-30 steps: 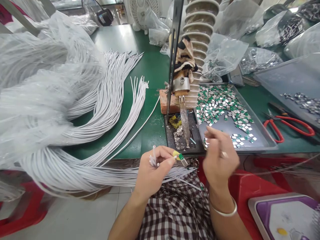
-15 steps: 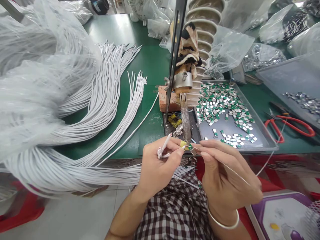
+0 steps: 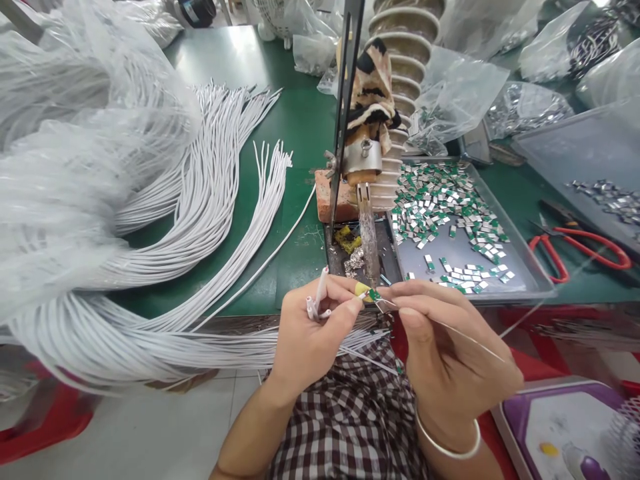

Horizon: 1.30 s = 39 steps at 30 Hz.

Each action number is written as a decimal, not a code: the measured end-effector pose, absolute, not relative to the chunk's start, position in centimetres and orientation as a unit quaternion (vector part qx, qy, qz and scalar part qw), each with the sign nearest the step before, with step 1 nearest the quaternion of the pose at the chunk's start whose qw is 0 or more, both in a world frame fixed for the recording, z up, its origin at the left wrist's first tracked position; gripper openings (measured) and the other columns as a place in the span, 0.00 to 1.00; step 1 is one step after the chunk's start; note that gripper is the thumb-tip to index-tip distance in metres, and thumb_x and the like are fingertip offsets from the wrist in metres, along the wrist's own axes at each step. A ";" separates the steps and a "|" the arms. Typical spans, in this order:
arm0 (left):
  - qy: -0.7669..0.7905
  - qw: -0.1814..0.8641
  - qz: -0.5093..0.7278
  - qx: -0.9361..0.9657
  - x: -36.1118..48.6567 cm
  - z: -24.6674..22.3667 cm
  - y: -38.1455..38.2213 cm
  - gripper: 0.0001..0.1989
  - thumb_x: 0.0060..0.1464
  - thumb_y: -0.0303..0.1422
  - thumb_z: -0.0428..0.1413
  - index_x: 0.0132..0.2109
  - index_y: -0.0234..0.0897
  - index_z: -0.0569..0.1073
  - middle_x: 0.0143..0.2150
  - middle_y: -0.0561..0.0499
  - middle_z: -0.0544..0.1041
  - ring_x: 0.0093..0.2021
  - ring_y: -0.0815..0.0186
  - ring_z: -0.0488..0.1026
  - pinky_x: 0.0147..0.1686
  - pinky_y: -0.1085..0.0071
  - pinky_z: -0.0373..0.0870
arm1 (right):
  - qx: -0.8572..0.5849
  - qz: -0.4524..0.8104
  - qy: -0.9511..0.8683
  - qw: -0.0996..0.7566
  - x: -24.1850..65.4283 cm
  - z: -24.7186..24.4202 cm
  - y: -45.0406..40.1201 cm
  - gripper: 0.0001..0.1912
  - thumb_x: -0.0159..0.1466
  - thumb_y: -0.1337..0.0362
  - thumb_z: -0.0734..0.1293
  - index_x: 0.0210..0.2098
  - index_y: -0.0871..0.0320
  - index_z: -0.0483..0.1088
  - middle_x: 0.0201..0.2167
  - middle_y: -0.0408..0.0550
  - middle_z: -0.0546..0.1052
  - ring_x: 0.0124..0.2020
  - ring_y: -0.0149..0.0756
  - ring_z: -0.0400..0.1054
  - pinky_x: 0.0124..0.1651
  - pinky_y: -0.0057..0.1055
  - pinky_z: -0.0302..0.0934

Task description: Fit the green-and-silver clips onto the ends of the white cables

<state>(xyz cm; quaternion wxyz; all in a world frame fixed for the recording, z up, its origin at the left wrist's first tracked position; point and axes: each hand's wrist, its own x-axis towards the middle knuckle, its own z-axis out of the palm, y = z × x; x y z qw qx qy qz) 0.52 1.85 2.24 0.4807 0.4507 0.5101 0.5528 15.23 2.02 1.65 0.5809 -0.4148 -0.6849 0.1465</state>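
My left hand [image 3: 313, 327] is closed on several white cables [image 3: 316, 297], and yellow wrapping covers one fingertip. The stripped end of one cable meets a small green circuit board [image 3: 374, 295] between my two hands. My right hand [image 3: 453, 333] is closed in a pinch on a thin solder wire [image 3: 467, 339], which runs back across the fingers. Whether the right fingertips also touch the board is hard to see. Just above the fingertips, the soldering iron [image 3: 369, 243] points downward from its clamped stand.
A metal tray [image 3: 525, 267] of small circuit boards lies to the right, beside red-handled pliers [image 3: 550, 257]. Bundles of white cables [image 3: 210, 187] spread over the left. A brick [image 3: 330, 197] stands by the iron, before a ribbed hose [image 3: 405, 80].
Both hands have shifted slightly left. The small board between them has turned, so more of its green face shows. The cable ends in my left hand have moved a little left.
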 end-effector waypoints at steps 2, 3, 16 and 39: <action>0.508 0.474 0.552 0.462 0.6 2.1 1.7 0.09 0.53 0.25 0.58 0.25 0.35 0.72 0.32 0.51 0.81 0.26 0.71 0.72 0.26 0.75 0.67 | -0.413 0.192 -0.667 0.590 15.3 1.6 2.0 0.12 0.65 0.76 0.63 0.41 0.56 0.74 0.33 0.45 0.79 0.35 0.34 0.75 0.37 0.32 0.70; 0.504 0.472 0.552 0.467 0.6 2.0 1.6 0.09 0.53 0.25 0.58 0.25 0.35 0.72 0.33 0.52 0.81 0.27 0.71 0.72 0.27 0.76 0.67 | -0.425 0.214 -0.658 0.583 15.4 1.5 2.0 0.11 0.66 0.75 0.62 0.39 0.57 0.74 0.30 0.44 0.77 0.31 0.31 0.73 0.33 0.30 0.68; 0.460 0.558 0.485 0.491 0.2 1.5 2.2 0.09 0.54 0.23 0.58 0.26 0.35 0.72 0.31 0.54 0.76 0.32 0.71 0.72 0.32 0.77 0.66 | -0.486 0.238 -0.676 0.500 15.0 0.9 2.1 0.06 0.64 0.73 0.67 0.34 0.56 0.73 0.26 0.37 0.76 0.25 0.22 0.69 0.30 0.19 0.66; 0.398 0.598 0.577 0.388 0.2 1.3 2.8 0.08 0.52 0.25 0.62 0.26 0.36 0.74 0.30 0.56 0.76 0.31 0.74 0.71 0.33 0.79 0.67 | -0.420 0.082 -0.691 0.582 14.5 1.2 1.9 0.12 0.60 0.78 0.70 0.40 0.58 0.77 0.38 0.46 0.81 0.40 0.31 0.76 0.43 0.29 0.72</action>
